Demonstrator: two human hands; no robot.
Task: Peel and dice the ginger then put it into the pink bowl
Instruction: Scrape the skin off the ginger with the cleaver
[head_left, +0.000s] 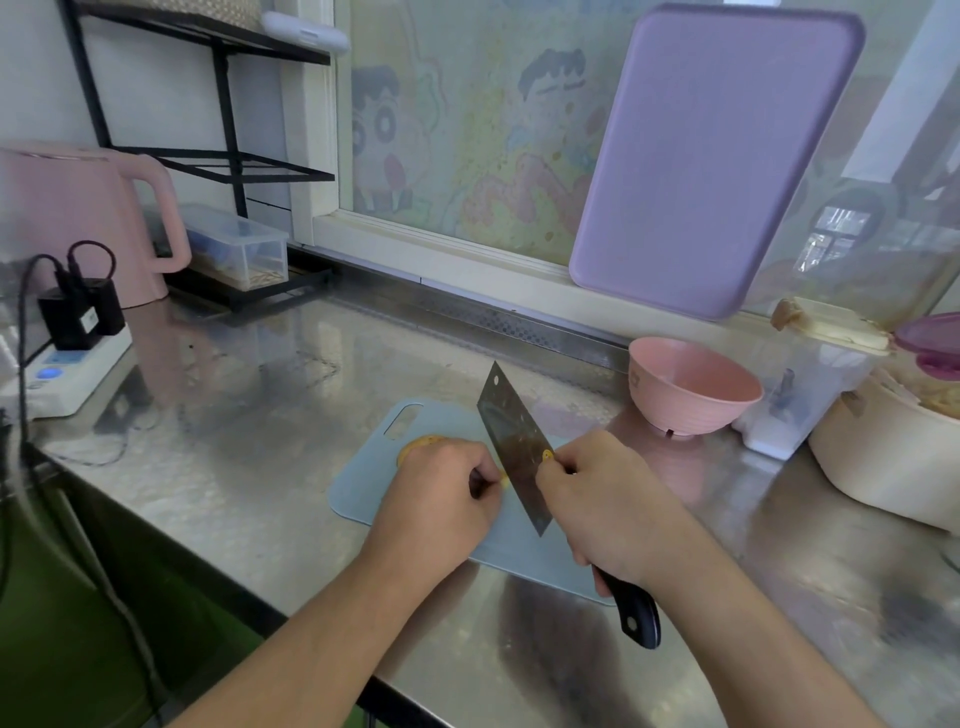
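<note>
My right hand (608, 499) grips the cleaver (511, 447) by its black riveted handle, the broad steel blade angling toward the upper middle of the frame, smeared brown, with a small yellow bit stuck near my fingers. My left hand (441, 493) is curled over the ginger (415, 446), pinning it to the board; only a knobbly tan-yellow edge peeks out at the hand's upper left. Both sit on a thin, matte blue-grey cutting board (363, 483) with rounded corners and a slot handle, lying on the brushed stainless counter (249, 415). The pink bowl (693, 387), ribbed outside, stands just right of the board's far corner; its small mark is unreadable. A lilac board (717, 156) leans at the upper right against the cartoon-covered window. A pink kettle (78, 218) and a power strip (67, 369) sit at the left.
</note>
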